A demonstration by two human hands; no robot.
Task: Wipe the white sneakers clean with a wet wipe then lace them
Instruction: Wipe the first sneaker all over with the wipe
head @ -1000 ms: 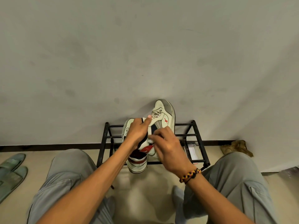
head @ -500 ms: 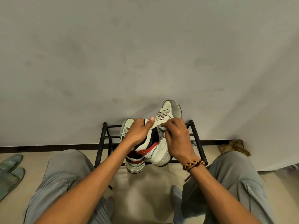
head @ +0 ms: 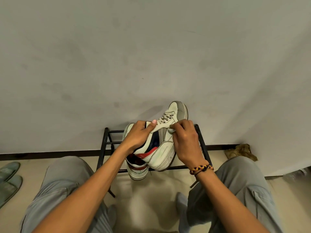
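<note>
— Above the black shoe rack (head: 107,145), what's going on with the sneaker?

— The held sneaker (head: 161,148) is up off the rack, toe pointing at the wall, heel toward the person. The left hand (head: 138,137) grips it around the collar, thumb lying along the tongue. The right hand (head: 185,140) is curled against the outer side, pinching a small pale wad, the wet wipe (head: 171,130), right where the laces (head: 165,117) begin.

— And a second ago?

— The right hand was only reaching in, and the shoe sat more upright. Since then the shoe has tipped onto its side and the wipe has landed on the upper. I'd say wiping is under way, not finished.

— The other one?

— The second sneaker (head: 136,172) lies on the rack beneath the first, mostly hidden, its heel sticking out toward the knees. It looks untouched for now.

— Lacing?

— Laces are already threaded near the toe; that step seems some way off. Green slippers (head: 8,179) sit on the floor far left, and a brown rag (head: 240,151) lies by the wall on the right.
</note>
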